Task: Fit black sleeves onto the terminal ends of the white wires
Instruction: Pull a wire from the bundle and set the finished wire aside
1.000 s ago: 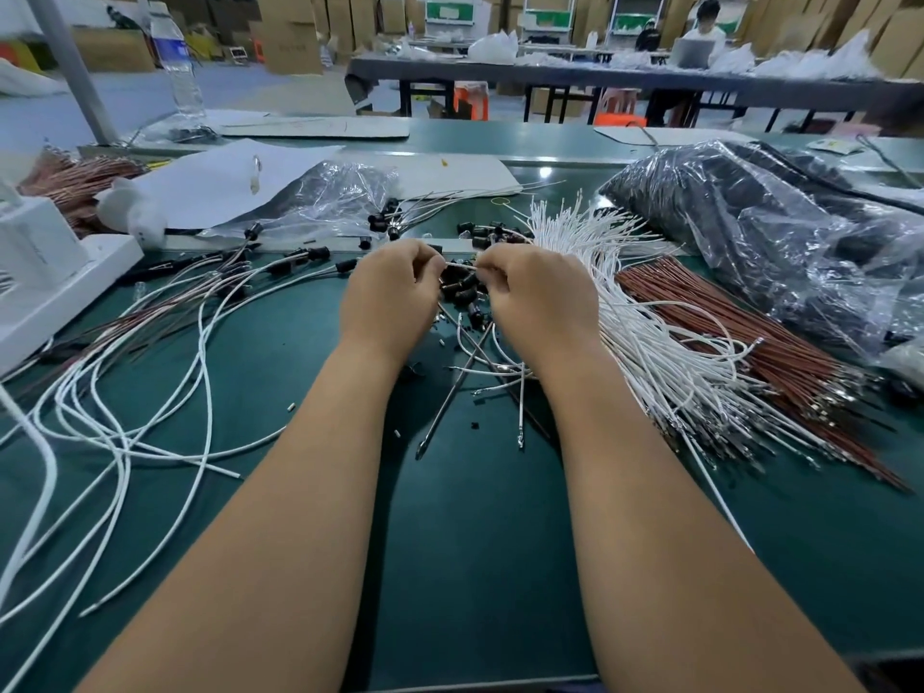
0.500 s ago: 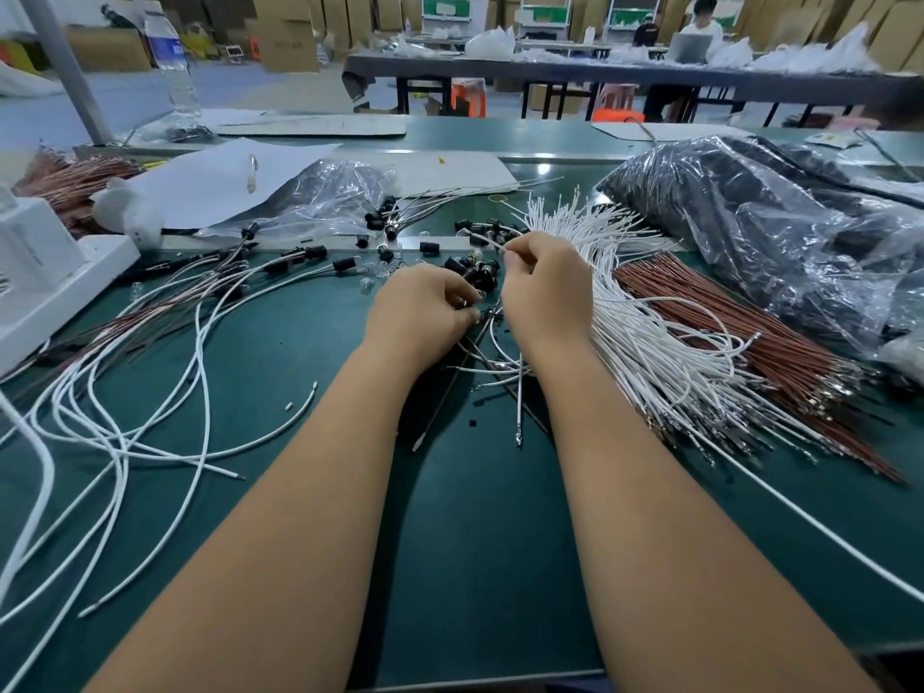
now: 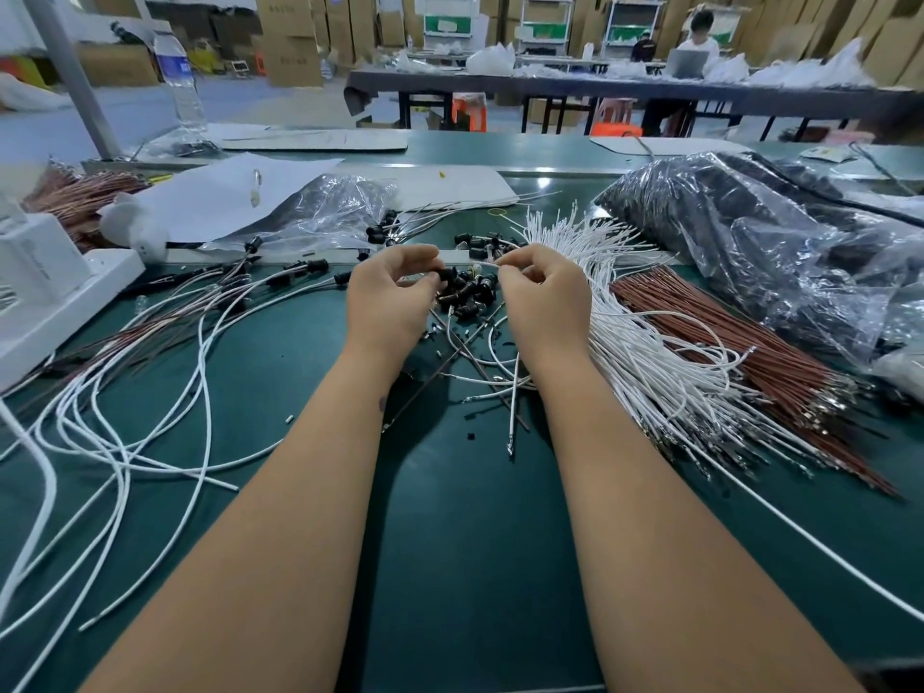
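My left hand [image 3: 387, 300] is curled, thumb and fingertips pinching a black sleeve [image 3: 444, 275] just above the green bench [image 3: 465, 542]. My right hand [image 3: 545, 297] sits at 3 o'clock from it, fingers bent in, pinching the end of a white wire [image 3: 484, 263] whose tip points toward the sleeve; the two are close, but I cannot tell whether they touch. Directly below the gap between my hands lies a small heap of loose black sleeves [image 3: 467, 295] (a few more are scattered at 12 o'clock). The bundle of white wires [image 3: 650, 362] fans out at 3 o'clock from my right hand, with brown wires [image 3: 740, 352] beside it further right. At 9 o'clock from my left hand, long white wires already sleeved [image 3: 150, 392] loop over the bench. A clear plastic bag [image 3: 330, 212] lies at 11 o'clock.
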